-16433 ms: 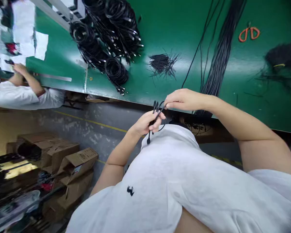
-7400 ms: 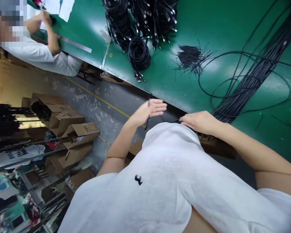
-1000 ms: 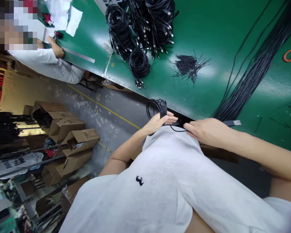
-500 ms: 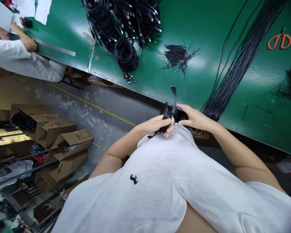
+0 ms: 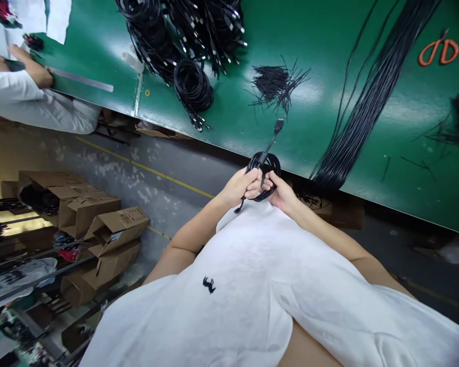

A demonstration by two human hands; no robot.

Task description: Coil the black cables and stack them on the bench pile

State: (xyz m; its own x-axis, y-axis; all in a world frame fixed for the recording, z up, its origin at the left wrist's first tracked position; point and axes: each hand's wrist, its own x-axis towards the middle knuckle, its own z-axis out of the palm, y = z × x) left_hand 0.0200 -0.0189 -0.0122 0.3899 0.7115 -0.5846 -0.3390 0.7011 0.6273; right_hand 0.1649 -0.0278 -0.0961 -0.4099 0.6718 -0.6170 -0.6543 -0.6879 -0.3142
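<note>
A coiled black cable (image 5: 276, 162) is held in front of my shirt, just off the table's near edge. My left hand (image 5: 248, 184) is closed around the left side of the coil. A connector end (image 5: 278, 125) sticks up past that hand toward the table, and another short end pokes out below it. With curled fingers, my right hand (image 5: 279, 191) grips the coil's right side. Beyond the hands, a pile of short black ties (image 5: 271, 83) lies on the green table (image 5: 229, 114). To its left sits a bundled coil of cable (image 5: 193, 86).
A long bundle of black ties (image 5: 361, 122) hangs over the table edge at right, near orange-handled scissors (image 5: 439, 52). More cable coils (image 5: 149, 43) are heaped at the back. A co-worker's arm (image 5: 32, 66) rests at far left. Cardboard boxes (image 5: 115, 227) stand on the floor.
My right hand has gone from open fingers beside the coil to gripping its side. The coil has turned, so its round loop now faces me. The view has shifted slightly.
</note>
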